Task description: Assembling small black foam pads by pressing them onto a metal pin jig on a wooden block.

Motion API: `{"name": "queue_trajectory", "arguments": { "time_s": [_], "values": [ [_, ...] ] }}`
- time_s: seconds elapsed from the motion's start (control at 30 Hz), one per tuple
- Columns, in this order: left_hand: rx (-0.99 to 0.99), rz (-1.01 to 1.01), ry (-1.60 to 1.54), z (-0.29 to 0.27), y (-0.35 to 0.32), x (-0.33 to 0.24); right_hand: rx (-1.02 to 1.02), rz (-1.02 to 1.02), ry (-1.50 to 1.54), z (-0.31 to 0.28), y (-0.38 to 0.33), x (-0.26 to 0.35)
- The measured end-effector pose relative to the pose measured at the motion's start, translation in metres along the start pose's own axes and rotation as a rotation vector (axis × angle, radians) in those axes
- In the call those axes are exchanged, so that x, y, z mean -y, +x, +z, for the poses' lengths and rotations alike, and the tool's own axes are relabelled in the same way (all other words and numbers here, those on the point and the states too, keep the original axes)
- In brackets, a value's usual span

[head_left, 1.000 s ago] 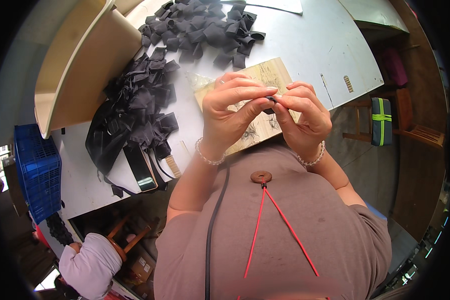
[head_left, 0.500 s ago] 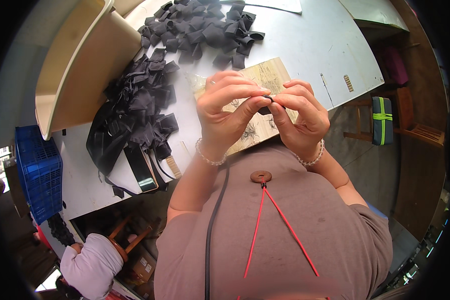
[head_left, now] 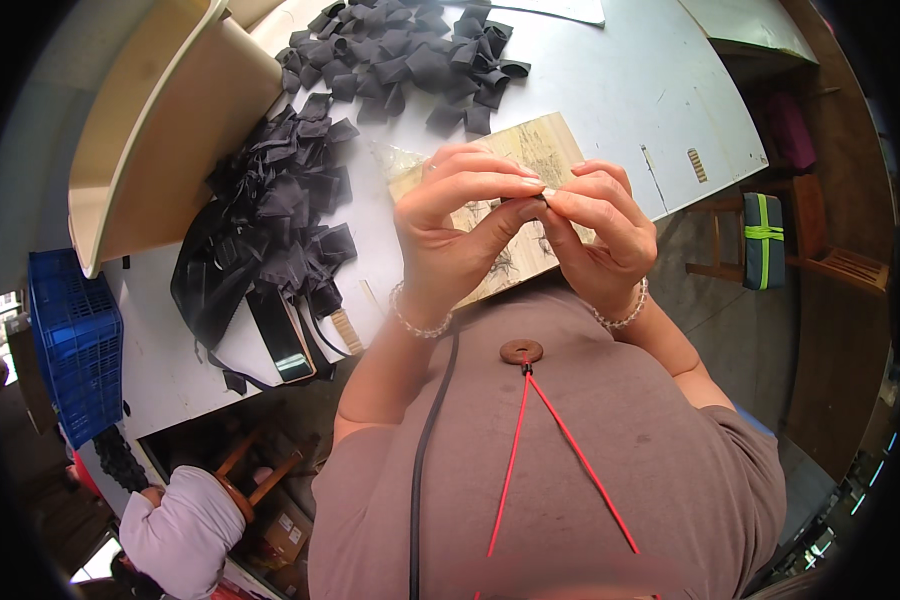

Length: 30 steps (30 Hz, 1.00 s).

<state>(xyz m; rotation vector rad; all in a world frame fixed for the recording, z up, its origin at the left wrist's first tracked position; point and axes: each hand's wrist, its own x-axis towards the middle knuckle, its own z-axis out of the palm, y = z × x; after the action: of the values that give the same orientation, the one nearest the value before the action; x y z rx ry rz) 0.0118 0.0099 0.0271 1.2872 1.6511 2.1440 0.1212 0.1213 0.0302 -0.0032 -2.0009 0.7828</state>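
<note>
My left hand and my right hand meet in front of my chest, fingertips touching. Between their thumbs and forefingers they pinch a small black fabric piece, mostly covered by the fingers. Beneath the hands lies a pale wooden board with dark scuffs, on the white table. To the left of my left hand is a heap of black fabric strips and pieces. Farther back, several folded black fabric pieces are piled.
A large beige bin stands on the table's left, a blue plastic crate beyond the table edge. A person in a pale top sits at lower left. On the right is a stool with a dark, green-strapped cushion.
My fingers have closed further over the black fabric piece, so less of it shows. Both hands stay in nearly the same place above the board.
</note>
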Motion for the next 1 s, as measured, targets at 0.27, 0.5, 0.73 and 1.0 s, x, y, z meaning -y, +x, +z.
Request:
{"name": "queue_trajectory", "arguments": {
  "time_s": [0.27, 0.5, 0.73, 1.0],
  "values": [
    [0.102, -0.185, -0.372, -0.002, 0.003, 0.009, 0.001, -0.012, -0.053, -0.004, 0.002, 0.006],
    [0.076, -0.283, -0.691, 0.011, -0.006, 0.021, 0.020, -0.012, -0.071, -0.008, 0.008, 0.014],
    [0.017, -0.382, -0.784, 0.015, -0.010, 0.016, 0.017, -0.004, -0.067, -0.006, 0.012, 0.017],
    [-0.051, -0.400, -0.783, 0.019, -0.011, 0.009, -0.014, 0.054, 0.007, -0.005, 0.017, 0.015]
  ]
}}
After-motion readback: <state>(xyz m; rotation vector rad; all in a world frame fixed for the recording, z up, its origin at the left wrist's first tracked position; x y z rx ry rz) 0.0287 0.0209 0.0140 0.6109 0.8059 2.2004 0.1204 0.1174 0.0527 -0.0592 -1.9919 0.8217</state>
